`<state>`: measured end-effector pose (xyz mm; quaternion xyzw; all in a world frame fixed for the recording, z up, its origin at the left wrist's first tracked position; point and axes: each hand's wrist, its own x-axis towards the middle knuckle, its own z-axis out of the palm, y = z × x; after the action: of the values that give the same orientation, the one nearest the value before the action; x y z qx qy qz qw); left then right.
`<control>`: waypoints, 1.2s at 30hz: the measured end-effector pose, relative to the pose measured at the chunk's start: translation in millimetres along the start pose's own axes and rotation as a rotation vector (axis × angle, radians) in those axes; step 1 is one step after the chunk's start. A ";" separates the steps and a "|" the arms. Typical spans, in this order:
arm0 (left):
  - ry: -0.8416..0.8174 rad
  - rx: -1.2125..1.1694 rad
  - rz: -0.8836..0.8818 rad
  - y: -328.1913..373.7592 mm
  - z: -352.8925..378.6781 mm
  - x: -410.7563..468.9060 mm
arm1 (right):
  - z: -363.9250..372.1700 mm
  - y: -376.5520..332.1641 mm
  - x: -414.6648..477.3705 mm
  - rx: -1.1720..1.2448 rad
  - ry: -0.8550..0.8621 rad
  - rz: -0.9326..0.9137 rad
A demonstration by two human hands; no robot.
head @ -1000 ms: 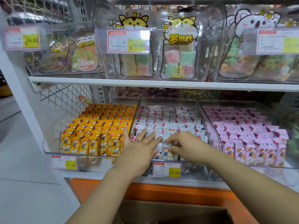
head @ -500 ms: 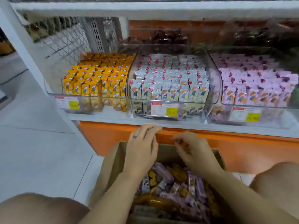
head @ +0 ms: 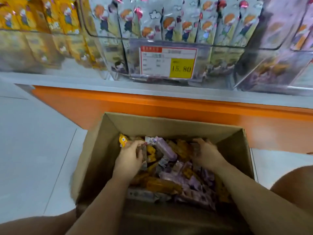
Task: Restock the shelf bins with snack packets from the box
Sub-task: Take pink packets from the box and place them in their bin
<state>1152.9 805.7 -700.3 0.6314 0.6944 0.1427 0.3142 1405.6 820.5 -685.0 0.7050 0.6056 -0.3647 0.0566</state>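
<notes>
Box (head: 100, 150): stands on the floor (head: 33, 141) just near the shelf (head: 76, 79), top open.

Loose packets (head: 191, 184): piled inside the box, with their long axes pointing many ways.
- Purple packet (head: 165, 149): lies between your hands, long axis running far-left to near-right.
- Orange packet (head: 160, 184): lies nearer you, long axis roughly left to right.

Your left hand (head: 130, 156) and right hand (head: 206, 153) are both down on the pile with fingers curled. Blur hides whether either grips a packet.

Middle bin (head: 220, 55): sits on the shelf. Its grey packets (head: 169, 22) stand upright, long axes vertical, behind a price tag (head: 167, 62).
</notes>
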 end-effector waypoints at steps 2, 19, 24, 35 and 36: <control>-0.084 -0.008 -0.083 -10.7 5.0 4.0 | 1.4 5.9 4.1 -0.075 -0.067 -0.018; -0.818 0.157 0.006 7.0 27.0 -7.4 | 25.6 21.9 -48.6 -0.454 -0.418 -0.228; -0.489 -0.115 -0.188 -2.8 6.4 2.3 | 25.9 21.1 -44.6 -0.236 -0.263 -0.256; -0.097 0.281 -0.054 13.5 10.8 -2.3 | 43.1 13.0 -43.1 -0.267 -0.425 -0.295; -0.175 0.232 -0.021 19.7 15.8 -1.7 | 46.8 12.6 -42.0 -0.266 -0.435 -0.298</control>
<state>1178.2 804.1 -700.2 0.6664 0.6826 0.0026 0.2999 1396.0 758.8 -699.1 0.5000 0.7187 -0.4289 0.2226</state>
